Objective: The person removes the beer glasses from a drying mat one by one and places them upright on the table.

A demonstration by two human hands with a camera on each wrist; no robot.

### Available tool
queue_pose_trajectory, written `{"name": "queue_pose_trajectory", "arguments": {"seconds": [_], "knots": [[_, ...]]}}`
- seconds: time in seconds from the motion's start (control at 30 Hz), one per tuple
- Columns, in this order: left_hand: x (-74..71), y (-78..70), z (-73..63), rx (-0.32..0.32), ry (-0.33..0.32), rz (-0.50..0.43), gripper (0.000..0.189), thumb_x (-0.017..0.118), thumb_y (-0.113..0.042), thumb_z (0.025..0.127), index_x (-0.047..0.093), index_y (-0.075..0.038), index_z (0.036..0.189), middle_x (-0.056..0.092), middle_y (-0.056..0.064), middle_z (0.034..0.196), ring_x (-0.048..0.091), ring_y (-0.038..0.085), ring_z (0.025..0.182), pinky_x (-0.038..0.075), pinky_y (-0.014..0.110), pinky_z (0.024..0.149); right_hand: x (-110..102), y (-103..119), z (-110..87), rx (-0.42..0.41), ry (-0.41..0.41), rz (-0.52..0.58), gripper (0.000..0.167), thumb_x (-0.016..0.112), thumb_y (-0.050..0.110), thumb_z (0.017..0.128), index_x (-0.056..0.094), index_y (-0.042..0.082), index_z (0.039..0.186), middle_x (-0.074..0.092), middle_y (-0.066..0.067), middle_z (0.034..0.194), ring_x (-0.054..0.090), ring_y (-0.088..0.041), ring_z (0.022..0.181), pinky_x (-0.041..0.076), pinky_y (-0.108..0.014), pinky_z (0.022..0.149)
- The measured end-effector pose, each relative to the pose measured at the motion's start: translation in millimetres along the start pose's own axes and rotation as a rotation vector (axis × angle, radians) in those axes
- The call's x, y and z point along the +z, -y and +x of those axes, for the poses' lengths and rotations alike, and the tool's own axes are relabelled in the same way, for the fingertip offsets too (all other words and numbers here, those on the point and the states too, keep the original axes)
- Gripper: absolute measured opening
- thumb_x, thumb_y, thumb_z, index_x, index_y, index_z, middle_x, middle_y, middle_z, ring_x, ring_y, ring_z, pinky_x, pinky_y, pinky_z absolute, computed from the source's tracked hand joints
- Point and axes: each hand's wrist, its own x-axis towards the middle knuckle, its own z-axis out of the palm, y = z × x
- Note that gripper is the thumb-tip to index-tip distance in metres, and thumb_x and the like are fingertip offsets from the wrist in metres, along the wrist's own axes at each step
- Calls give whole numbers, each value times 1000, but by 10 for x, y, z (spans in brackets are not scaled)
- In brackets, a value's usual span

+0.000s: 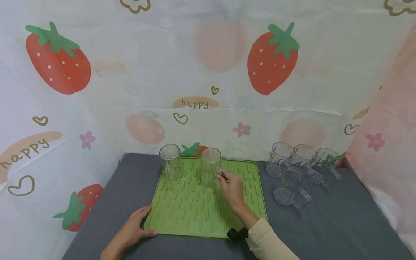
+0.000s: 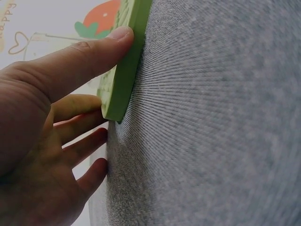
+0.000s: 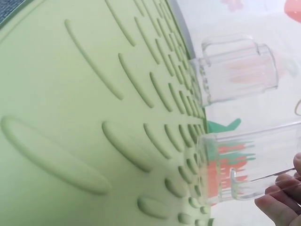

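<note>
A clear mug stands upright on the green ridged mat, toward its back edge. My right hand pinches the handle of that mug, and the fingers also show at the lower right of the right wrist view. Another clear mug is upright at the mat's back left corner. At the mat's front left corner lies my left hand, thumb against the front edge and fingers along the left side. In the left wrist view the thumb touches the mat's edge, with the other fingers spread.
Several clear mugs stand grouped on the grey cloth right of the mat, one in front of the others. A strawberry-print curtain hangs behind and at both sides. A black device is on the right wrist.
</note>
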Motion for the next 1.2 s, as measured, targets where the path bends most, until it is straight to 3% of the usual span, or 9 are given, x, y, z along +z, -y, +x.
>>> {"name": "queue_pose_trajectory", "arguments": {"seconds": [0.5, 1.2], "knots": [[1, 2, -10, 2, 6, -10, 98, 87, -35, 69, 40, 6, 145, 39, 31, 146, 32, 52, 136, 35, 65, 104, -301, 30, -60, -40, 98, 17, 21, 70, 4, 86, 73, -3, 106, 74, -17, 94, 73, -28, 85, 61, -33, 69], [-30, -6, -9, 11, 9, -1, 96, 87, -34, 69, 41, 6, 144, 41, 28, 146, 33, 51, 136, 35, 64, 104, -742, 160, -139, -156, 116, 66, 21, 73, -3, 81, 74, -4, 102, 74, -17, 93, 72, -27, 82, 60, -26, 66]]}}
